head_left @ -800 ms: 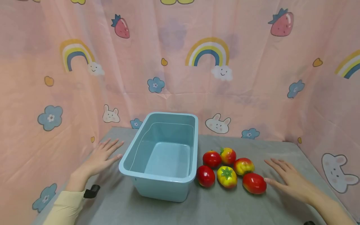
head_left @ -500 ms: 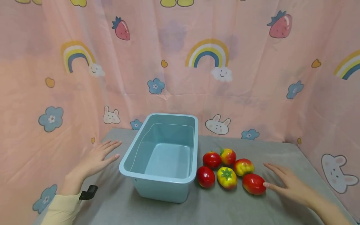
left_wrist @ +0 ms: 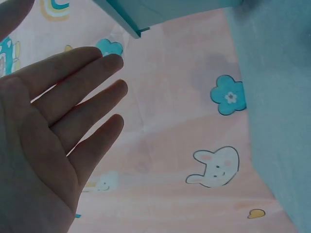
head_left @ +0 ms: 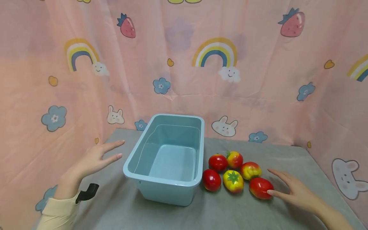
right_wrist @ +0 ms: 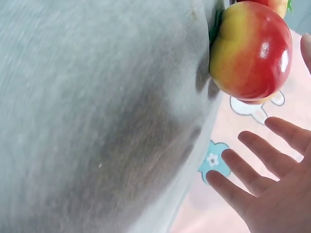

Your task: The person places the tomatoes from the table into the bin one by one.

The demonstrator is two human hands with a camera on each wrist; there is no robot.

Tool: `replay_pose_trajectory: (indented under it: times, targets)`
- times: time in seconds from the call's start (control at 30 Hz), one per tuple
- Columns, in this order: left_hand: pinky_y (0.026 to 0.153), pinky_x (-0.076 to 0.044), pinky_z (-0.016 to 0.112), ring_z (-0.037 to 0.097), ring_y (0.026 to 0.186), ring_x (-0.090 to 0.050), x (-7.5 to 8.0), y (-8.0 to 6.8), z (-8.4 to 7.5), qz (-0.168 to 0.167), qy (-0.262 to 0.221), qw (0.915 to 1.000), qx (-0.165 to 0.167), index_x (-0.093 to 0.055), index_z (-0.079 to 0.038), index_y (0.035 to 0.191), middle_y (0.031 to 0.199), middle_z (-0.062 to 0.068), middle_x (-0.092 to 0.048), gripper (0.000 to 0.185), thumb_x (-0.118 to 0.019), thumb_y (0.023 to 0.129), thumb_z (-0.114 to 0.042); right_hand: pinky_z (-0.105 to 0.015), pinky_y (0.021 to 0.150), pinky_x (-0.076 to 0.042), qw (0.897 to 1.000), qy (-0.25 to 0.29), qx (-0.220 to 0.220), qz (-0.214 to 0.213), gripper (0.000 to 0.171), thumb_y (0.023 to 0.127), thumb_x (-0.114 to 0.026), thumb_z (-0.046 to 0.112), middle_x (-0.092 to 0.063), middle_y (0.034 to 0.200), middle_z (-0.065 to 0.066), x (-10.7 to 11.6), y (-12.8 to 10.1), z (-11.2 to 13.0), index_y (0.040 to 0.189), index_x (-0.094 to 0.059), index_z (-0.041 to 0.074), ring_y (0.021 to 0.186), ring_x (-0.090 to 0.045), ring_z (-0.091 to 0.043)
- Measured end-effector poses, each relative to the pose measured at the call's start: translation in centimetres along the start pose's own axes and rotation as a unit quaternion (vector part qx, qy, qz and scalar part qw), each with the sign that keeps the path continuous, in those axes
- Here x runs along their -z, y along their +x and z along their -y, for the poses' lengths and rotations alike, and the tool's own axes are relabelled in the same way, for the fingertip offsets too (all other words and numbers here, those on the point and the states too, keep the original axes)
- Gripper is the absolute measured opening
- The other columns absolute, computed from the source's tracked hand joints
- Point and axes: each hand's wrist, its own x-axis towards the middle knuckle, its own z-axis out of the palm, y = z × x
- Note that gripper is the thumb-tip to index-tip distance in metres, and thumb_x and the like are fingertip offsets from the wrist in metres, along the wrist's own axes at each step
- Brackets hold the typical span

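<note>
blue tub [head_left: 184,124] empty | six toy fruits [head_left: 233,181] on bench right of tub, none moved in | left hand [head_left: 93,158] lifted, fingers spread | right hand [head_left: 293,191] flat, thumb by nearest red fruit [head_left: 261,187]

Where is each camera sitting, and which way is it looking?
Head: worn on the head, looking forward and down at the blue tub, the fruits, both hands and a cream sleeve.
Left wrist: on the left wrist, looking past the open left hand at the curtain.
Right wrist: on the right wrist, looking along the grey table at a red-yellow fruit, past the right hand.
Shared: the head and left wrist views both show the tub.
</note>
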Motion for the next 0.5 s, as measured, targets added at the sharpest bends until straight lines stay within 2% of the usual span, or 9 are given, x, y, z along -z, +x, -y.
replay_pose_trajectory:
  times: [0.1,0.3,0.5]
  targets:
    - [0.095,-0.040,0.060,0.034,0.128,-0.048,0.3,-0.1,-0.3,-0.004,-0.010,0.9999,-0.004,-0.050,-0.020,0.139,0.138,0.007,-0.054,0.051,-0.058,0.092,-0.041,-0.071,0.082,-0.039,1.000,0.008,0.000,0.002,0.071,0.081,-0.071,0.043,-0.051,0.133,-0.023,0.0,0.1,0.2,0.137,-0.045,0.008,0.117,-0.047,-0.044]
    - [0.096,-0.041,0.055,0.027,0.127,-0.051,0.5,-0.3,-1.0,-0.006,-0.024,0.9994,-0.022,-0.055,-0.019,0.135,0.135,-0.001,-0.056,0.051,-0.064,0.089,-0.039,-0.068,0.080,-0.044,1.000,0.020,-0.005,0.012,0.072,0.081,-0.071,0.043,-0.051,0.133,-0.025,-0.1,0.4,0.5,0.137,-0.045,0.007,0.117,-0.048,-0.047]
    - [0.090,-0.046,0.054,0.024,0.119,-0.058,0.5,-0.5,-1.7,-0.014,-0.019,0.9987,-0.044,-0.059,-0.022,0.131,0.129,-0.006,-0.061,0.050,-0.069,0.085,-0.039,-0.061,0.079,-0.049,0.999,0.032,-0.014,0.022,0.073,0.081,-0.070,0.044,-0.049,0.134,-0.026,-0.2,0.6,0.8,0.138,-0.044,0.005,0.115,-0.050,-0.047]
